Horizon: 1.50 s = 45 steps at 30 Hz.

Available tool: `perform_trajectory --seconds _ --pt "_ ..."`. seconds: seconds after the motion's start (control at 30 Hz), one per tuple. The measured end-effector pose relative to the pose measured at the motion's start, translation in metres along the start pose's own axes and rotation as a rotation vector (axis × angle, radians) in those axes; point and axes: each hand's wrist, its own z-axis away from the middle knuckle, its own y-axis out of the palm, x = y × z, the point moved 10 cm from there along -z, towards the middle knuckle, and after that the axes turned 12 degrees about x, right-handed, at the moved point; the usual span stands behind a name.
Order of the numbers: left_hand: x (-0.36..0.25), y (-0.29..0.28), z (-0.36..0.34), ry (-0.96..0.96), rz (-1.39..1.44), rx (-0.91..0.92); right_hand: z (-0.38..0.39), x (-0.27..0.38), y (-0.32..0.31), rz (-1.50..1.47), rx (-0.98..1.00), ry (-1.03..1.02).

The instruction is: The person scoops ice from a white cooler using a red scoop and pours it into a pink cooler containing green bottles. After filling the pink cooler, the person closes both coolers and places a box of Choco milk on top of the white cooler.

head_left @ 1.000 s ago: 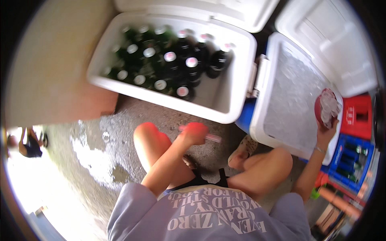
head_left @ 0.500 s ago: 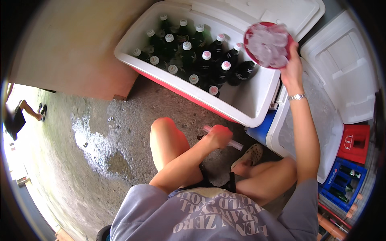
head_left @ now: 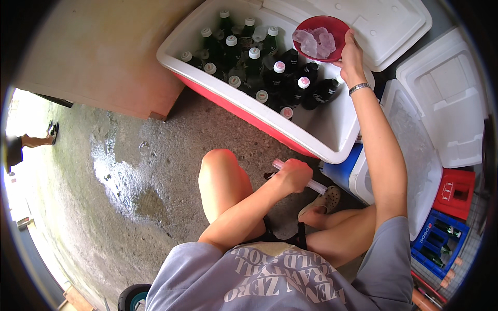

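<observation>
My right hand [head_left: 350, 58] grips the rim of a red bowl [head_left: 336, 32]. The bowl is tilted over the bottles, with several chunks of ice [head_left: 317, 43] at its lower side. Beneath it is a red-and-white cooler [head_left: 249, 106], its lid up, holding several bottles: green ones with white caps [head_left: 231, 51] and dark ones with pinkish caps [head_left: 300, 93]. Pieces of ice lie between the green bottles. Low in front of the cooler, my left hand [head_left: 294, 176] is closed around a pale pink, translucent rod [head_left: 317, 187], whose kind I cannot make out.
Right of the cooler stands a second, open cooler [head_left: 410, 137] full of ice, its white lid [head_left: 446, 98] raised. Red [head_left: 454, 194] and blue [head_left: 440, 242] crates lie beyond it. A wall [head_left: 109, 57] stands at the left, by wet concrete [head_left: 124, 181]. Another person's leg [head_left: 37, 140] shows far left.
My right hand has moved the bowl left over the bottles and tipped it. Much less ice is in it now. My left hand still holds the rod.
</observation>
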Motion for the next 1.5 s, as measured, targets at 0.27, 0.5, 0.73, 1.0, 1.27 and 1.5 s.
perform_trajectory --seconds 0.27,0.5,0.73,1.0,1.27,1.5 --pt "-0.002 -0.002 -0.006 0.014 -0.038 -0.008 0.016 0.044 0.031 0.441 0.039 -0.42" --pt "0.002 0.002 -0.007 -0.005 -0.04 0.01 0.062 0.057 0.093 0.959 0.05 -0.525" --pt "0.005 0.001 -0.001 0.021 -0.016 -0.001 0.113 0.097 0.12 1.199 -0.018 -0.935" --pt "0.024 0.002 -0.002 -0.013 -0.073 0.013 0.17 0.167 -0.082 0.88 -0.326 -0.722" --pt "0.009 -0.002 -0.004 0.061 -0.042 0.105 0.358 0.075 -0.479 1.315 -0.987 0.156" --pt "0.026 0.01 -0.009 -0.038 -0.038 0.237 0.445 -0.099 -0.573 1.29 -0.939 0.967"
